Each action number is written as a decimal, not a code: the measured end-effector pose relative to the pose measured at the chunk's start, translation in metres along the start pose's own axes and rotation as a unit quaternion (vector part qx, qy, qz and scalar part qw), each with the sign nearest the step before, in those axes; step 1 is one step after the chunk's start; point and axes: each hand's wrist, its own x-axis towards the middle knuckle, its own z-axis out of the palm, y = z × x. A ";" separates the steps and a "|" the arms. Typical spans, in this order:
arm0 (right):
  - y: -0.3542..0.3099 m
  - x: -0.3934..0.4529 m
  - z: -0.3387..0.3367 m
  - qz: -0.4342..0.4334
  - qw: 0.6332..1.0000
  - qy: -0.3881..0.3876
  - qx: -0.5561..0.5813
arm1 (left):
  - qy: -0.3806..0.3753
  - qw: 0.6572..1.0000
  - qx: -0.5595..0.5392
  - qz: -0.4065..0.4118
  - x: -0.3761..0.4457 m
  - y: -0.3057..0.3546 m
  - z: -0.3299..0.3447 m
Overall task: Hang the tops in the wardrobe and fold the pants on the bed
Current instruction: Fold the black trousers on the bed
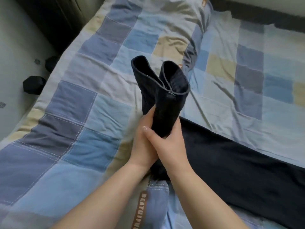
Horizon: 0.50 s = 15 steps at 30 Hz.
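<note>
Dark navy pants [231, 159] lie across the bed [74, 113], stretching from the centre toward the lower right. Both leg ends are lifted off the bed and stand upright, their two cuffs gaping at the top. My left hand [145, 139] and my right hand [168, 142] are pressed together around the raised legs just below the cuffs, each gripping the fabric. The waist end of the pants runs out of view at the right edge. No tops or wardrobe are in view.
The bed carries a crumpled patchwork cover of blue, grey and beige squares, with a fold ridge [191, 52] running up the middle. Pale floor [14, 47] lies to the left, with two dark dumbbell-like objects [33, 85] beside the bed.
</note>
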 end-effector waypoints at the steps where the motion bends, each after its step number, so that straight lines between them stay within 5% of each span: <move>1: -0.003 0.000 -0.015 0.012 0.999 0.043 0.022 | -0.018 1.000 0.014 0.001 -0.002 0.003 0.013; 5: -0.003 -0.002 -0.088 0.074 0.978 0.147 0.130 | -0.035 0.965 0.249 0.075 -0.017 -0.010 0.076; 11: 0.029 -0.029 -0.219 0.116 0.933 0.251 0.231 | -0.168 0.906 0.369 0.121 -0.049 -0.039 0.190; 15: 0.040 -0.041 -0.319 0.115 0.935 0.250 0.223 | -0.218 0.880 0.403 0.122 -0.076 -0.057 0.272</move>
